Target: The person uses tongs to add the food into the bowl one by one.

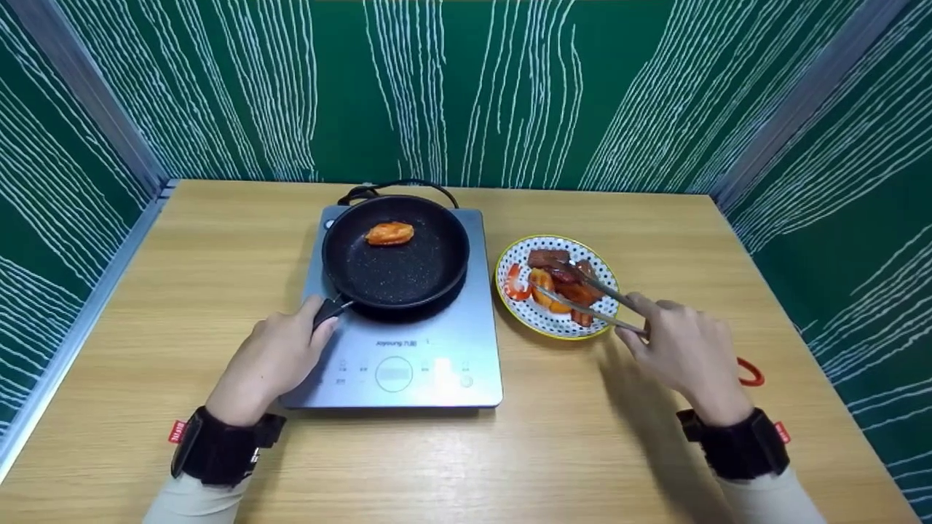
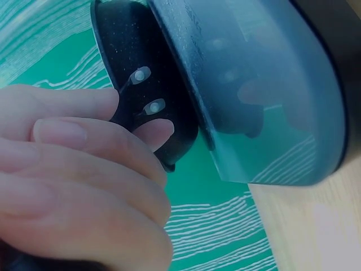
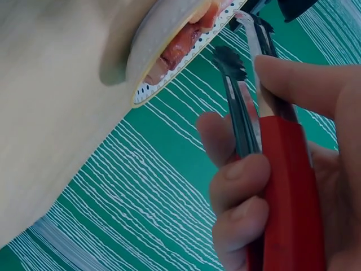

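Your nearer right hand [image 1: 684,349] is pointing red-handled metal tongs [image 1: 615,292] left over the round dotted plate [image 1: 528,316], gripping them; your left hand [image 1: 273,356] is holding a black pan handle [image 1: 331,309].

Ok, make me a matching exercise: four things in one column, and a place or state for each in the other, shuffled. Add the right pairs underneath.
Things:
1. pan
2. plate
3. tongs
4. left hand

Places and states:
A. held in the right hand
B. on the cooktop, with one piece of food inside
C. gripping a black handle
D. on the table, white with dark dots and a yellow rim

Right pairs: 1-B, 2-D, 3-A, 4-C
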Action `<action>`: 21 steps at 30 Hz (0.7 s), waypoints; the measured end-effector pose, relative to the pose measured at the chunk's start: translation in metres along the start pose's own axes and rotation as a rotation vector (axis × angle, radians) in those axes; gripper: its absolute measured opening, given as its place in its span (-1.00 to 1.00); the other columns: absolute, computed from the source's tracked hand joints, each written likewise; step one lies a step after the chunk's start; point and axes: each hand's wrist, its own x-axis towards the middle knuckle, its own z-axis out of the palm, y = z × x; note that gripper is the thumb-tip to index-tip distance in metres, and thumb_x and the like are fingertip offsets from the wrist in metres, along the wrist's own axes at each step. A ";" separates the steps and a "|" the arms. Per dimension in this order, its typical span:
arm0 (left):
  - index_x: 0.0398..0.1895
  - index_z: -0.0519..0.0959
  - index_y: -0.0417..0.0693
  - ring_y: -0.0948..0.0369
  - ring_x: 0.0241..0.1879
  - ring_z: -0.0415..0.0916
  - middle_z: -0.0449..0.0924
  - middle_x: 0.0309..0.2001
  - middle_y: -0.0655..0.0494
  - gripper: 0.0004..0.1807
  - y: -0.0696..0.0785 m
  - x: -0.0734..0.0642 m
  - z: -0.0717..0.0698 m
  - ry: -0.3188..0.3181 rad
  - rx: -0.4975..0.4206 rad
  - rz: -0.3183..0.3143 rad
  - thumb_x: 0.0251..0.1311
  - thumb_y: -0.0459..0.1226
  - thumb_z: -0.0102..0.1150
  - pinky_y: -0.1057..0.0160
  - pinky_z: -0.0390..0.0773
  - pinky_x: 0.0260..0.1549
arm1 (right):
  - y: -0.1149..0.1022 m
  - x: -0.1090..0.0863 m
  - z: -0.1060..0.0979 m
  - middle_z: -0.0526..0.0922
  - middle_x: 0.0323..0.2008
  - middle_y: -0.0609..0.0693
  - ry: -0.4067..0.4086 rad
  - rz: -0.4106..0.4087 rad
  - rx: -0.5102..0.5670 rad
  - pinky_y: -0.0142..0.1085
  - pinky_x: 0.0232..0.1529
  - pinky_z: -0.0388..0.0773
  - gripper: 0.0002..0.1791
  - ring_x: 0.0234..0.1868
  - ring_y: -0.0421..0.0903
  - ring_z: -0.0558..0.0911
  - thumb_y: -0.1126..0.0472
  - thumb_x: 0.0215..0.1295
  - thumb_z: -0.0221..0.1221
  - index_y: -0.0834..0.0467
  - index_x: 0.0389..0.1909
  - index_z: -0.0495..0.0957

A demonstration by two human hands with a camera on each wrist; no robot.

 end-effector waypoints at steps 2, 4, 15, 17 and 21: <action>0.07 0.42 -0.12 0.00 -0.47 0.42 0.38 -0.47 -0.06 -0.72 0.000 0.001 0.000 -0.006 0.001 -0.005 0.67 -0.07 -0.03 0.05 0.38 -0.48 | -0.001 -0.002 0.003 0.60 -0.51 0.05 -0.012 0.009 -0.001 -0.26 -0.67 0.20 -0.53 -0.64 -0.07 0.41 0.02 0.29 0.46 0.17 0.14 0.70; 0.07 0.41 -0.12 0.01 -0.47 0.42 0.39 -0.47 -0.06 -0.72 -0.001 0.001 0.000 -0.009 0.001 -0.004 0.67 -0.08 -0.03 0.07 0.38 -0.48 | -0.001 -0.003 0.005 0.60 -0.51 0.04 -0.028 0.016 -0.003 -0.25 -0.66 0.20 -0.52 -0.63 -0.06 0.41 0.02 0.29 0.46 0.17 0.15 0.69; 0.11 0.43 -0.12 0.03 -0.46 0.43 0.39 -0.45 -0.04 -0.70 0.000 0.001 0.000 -0.021 -0.013 -0.011 0.68 -0.06 -0.04 0.12 0.34 -0.51 | 0.000 0.004 -0.004 0.57 -0.53 0.00 -0.099 -0.016 -0.010 -0.23 -0.62 0.25 -0.47 -0.60 -0.07 0.44 0.04 0.30 0.47 0.19 0.22 0.69; 0.12 0.43 -0.11 0.02 -0.44 0.43 0.40 -0.44 -0.05 -0.70 0.000 0.002 0.000 -0.024 -0.014 -0.014 0.68 -0.06 -0.04 0.11 0.35 -0.50 | 0.001 0.004 -0.005 0.58 -0.52 0.00 -0.121 -0.013 0.002 -0.23 -0.61 0.26 -0.46 -0.60 -0.07 0.44 0.04 0.31 0.47 0.19 0.23 0.68; 0.12 0.43 -0.11 0.01 -0.43 0.44 0.42 -0.42 -0.07 -0.71 0.001 0.002 -0.001 -0.027 -0.013 -0.016 0.68 -0.07 -0.04 0.10 0.37 -0.48 | 0.002 0.004 -0.007 0.58 -0.50 0.01 -0.158 -0.005 0.016 -0.23 -0.60 0.28 -0.46 -0.58 -0.07 0.45 0.05 0.32 0.46 0.18 0.25 0.67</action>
